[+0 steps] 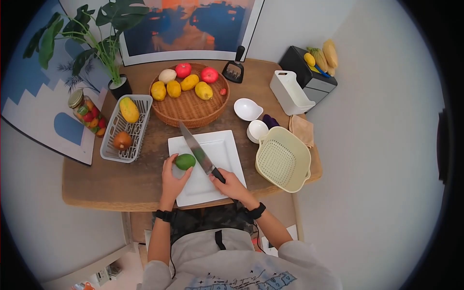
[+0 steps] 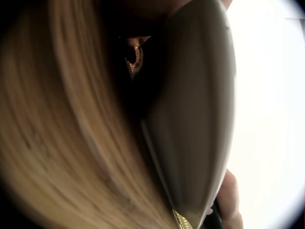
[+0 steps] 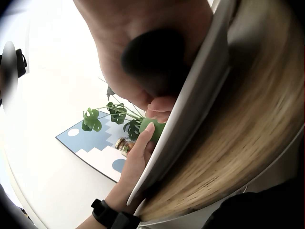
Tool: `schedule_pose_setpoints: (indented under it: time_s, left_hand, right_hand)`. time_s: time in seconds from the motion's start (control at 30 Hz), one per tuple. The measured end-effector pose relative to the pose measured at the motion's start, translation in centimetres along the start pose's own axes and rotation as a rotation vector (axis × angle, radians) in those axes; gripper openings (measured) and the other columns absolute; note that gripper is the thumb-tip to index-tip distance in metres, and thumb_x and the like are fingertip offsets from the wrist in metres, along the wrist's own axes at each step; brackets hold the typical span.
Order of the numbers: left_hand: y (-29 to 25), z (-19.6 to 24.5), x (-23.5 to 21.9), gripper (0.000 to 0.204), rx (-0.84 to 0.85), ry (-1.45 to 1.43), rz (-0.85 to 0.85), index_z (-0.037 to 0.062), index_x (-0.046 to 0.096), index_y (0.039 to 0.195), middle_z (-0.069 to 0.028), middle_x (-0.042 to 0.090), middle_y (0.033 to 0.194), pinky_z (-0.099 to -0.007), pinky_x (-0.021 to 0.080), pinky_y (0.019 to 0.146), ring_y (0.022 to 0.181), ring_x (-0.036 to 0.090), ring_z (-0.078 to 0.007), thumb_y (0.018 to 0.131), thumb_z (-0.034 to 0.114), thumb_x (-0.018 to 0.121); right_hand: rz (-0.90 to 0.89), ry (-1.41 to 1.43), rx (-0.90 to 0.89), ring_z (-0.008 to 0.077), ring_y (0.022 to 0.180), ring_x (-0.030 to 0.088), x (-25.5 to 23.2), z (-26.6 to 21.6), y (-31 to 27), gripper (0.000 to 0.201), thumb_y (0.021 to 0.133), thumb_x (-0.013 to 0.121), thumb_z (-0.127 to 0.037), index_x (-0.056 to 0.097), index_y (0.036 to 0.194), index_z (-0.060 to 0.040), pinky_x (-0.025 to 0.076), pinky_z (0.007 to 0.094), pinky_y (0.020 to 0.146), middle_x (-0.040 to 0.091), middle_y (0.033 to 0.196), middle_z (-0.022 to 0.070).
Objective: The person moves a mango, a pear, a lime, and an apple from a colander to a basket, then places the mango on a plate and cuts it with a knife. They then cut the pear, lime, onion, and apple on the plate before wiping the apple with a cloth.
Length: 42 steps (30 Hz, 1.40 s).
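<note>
A green oval fruit (image 1: 184, 162) is at the left part of a square white plate (image 1: 220, 141). My left hand (image 1: 172, 181) holds it from the near left, thumb on one side and fingers on the other. My right hand (image 1: 229, 185) grips the black handle of a large kitchen knife (image 1: 197, 149), its blade slanting away to the far left over the plate, beside the fruit. In the right wrist view the handle's butt (image 3: 155, 55) pokes out of the fist. The plate's underside (image 2: 195, 105) fills much of the left wrist view, hiding the fruit there.
Behind the plate stands a round wicker basket (image 1: 188, 114) of fruit. A grey basket (image 1: 107, 140) with a yellow fruit and an onion is at left. To the right are white bowls (image 1: 248, 109), a cream colander (image 1: 282, 162) and a white bin (image 1: 290, 94).
</note>
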<state>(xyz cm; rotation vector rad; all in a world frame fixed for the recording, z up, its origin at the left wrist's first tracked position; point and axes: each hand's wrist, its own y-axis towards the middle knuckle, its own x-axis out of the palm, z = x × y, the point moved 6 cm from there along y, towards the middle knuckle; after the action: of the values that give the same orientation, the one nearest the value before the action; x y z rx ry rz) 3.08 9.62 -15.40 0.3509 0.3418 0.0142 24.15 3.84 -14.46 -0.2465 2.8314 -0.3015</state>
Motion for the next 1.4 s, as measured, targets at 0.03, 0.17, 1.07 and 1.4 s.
schedule_pose_setpoints:
  time_s: [0.03, 0.17, 1.07, 1.4]
  left_hand:
    - [-0.1, -0.1, 0.0, 0.056, 0.001, 0.0, -0.002, 0.0007, 0.056, 0.128, -0.0159, 0.061, 0.119, -0.0391, 0.046, 0.099, 0.113, 0.059, -0.0292, 0.079, 0.012, 0.082]
    - [-0.2, -0.3, 0.3, 0.056, 0.053, 0.042, 0.011, 0.0007, 0.057, 0.126, -0.016, 0.061, 0.113, -0.0407, 0.048, 0.093, 0.106, 0.06, -0.0315, 0.078, 0.013, 0.083]
    - [2.7, -0.4, 2.9, 0.067, 0.347, 0.39, -0.251, 0.0014, 0.065, 0.118, -0.0136, 0.069, 0.106, -0.0435, 0.04, 0.094, 0.104, 0.062, -0.031, 0.072, 0.044, 0.087]
    - [2.9, -0.5, 3.2, 0.068, 0.358, 0.45, -0.282, 0.0016, 0.066, 0.116, -0.0142, 0.068, 0.102, -0.0428, 0.039, 0.092, 0.1, 0.062, -0.0311, 0.072, 0.05, 0.086]
  right_hand:
    - [-0.013, 0.026, 0.07, 0.0204, 0.065, 0.061, 0.1, 0.2, 0.0, 0.024, 0.099, 0.062, -0.024, 0.061, 0.103, -0.0004, 0.049, 0.0364, 0.063, 0.063, 0.071, 0.0106]
    - [0.076, -0.157, -0.21, 0.0185, 0.062, 0.06, 0.2, 0.6, 0.3, 0.026, 0.098, 0.064, -0.027, 0.06, 0.1, -0.0018, 0.048, 0.0372, 0.059, 0.059, 0.066, 0.0095]
    - [0.244, -0.133, -0.277, 0.0433, 0.073, 0.066, -0.5, 0.7, -0.9, 0.035, 0.097, 0.061, -0.036, 0.064, 0.1, -0.001, 0.053, 0.0458, 0.068, 0.067, 0.077, 0.0235]
    - [0.261, -0.103, -0.342, 0.0371, 0.065, 0.064, -0.5, 1.3, -0.8, 0.035, 0.097, 0.063, -0.038, 0.063, 0.102, -0.0033, 0.052, 0.0437, 0.064, 0.064, 0.071, 0.0195]
